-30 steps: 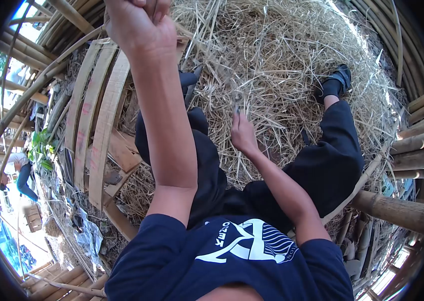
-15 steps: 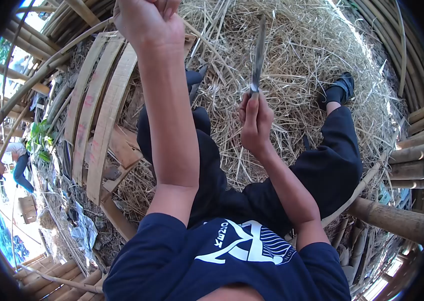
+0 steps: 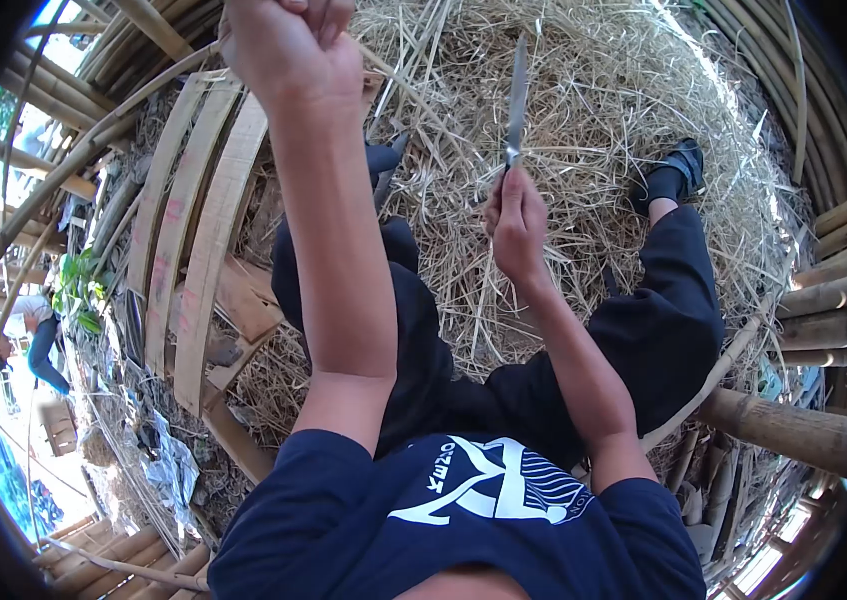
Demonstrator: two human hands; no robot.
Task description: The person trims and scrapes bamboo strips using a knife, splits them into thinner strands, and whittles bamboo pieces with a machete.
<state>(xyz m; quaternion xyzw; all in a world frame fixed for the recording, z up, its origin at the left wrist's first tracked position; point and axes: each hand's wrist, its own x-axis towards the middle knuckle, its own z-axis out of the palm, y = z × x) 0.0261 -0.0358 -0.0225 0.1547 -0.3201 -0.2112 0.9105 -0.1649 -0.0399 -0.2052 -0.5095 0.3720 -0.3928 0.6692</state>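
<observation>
My right hand [image 3: 519, 222] is closed around the handle of a knife [image 3: 517, 105], near the middle of the view. Its long narrow blade points away from me, above the loose straw-like shavings [image 3: 583, 100]. My left hand [image 3: 293, 45] is raised at the top edge, left of the knife, with its fingers curled closed. The frame edge cuts off part of that hand, and what it grips cannot be made out. A thin pale strip runs down and right from beside it.
Wooden slats [image 3: 211, 240] stand left of my legs. A thick bamboo pole [image 3: 788, 430] is at the right, below stacked bamboo [image 3: 828, 325]. My foot in a dark sandal [image 3: 681, 168] rests on the shavings. Another person [image 3: 43, 345] is at the far left.
My right hand has moved up and slightly right from its place a second ago, and the formerly blurred knife blade now shows clearly. My left hand has shifted a little, still closed.
</observation>
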